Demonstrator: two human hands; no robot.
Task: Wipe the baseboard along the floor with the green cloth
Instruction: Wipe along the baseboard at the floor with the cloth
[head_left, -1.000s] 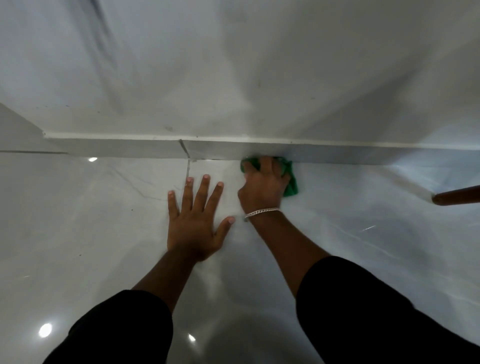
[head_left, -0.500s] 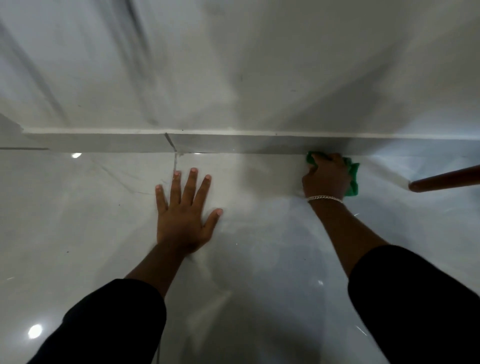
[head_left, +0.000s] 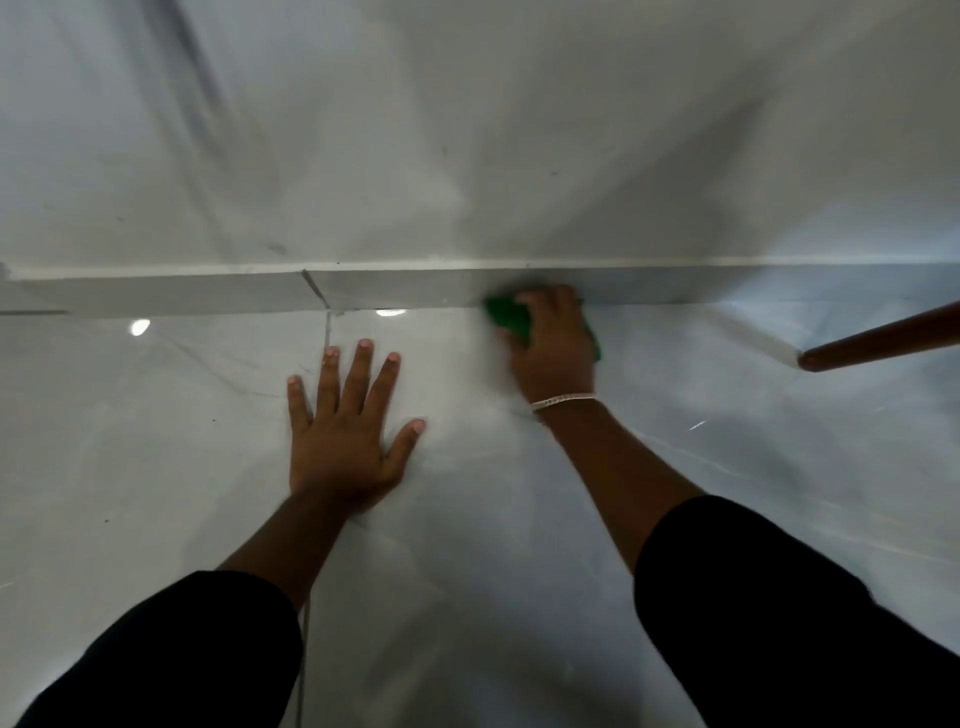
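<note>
The right hand (head_left: 553, 343) is clamped down over the green cloth (head_left: 506, 317), pressing it where the grey baseboard (head_left: 208, 296) meets the glossy tile floor (head_left: 156, 441), and it's blurry there so I can't make out the fingers well. The left hand (head_left: 345, 436) is flat on the floor with fingers spread wide, holding nothing, just beside the right one. There's a silver bracelet (head_left: 563, 401) on the right wrist, and a brown wooden pole (head_left: 883, 340) pokes in from the right edge.

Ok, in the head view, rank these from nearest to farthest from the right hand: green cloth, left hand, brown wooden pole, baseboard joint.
1. green cloth, under the right hand, against the baseboard.
2. left hand, flat on the floor to its left.
3. baseboard joint and brown wooden pole, far left and far right: too close to call.
</note>
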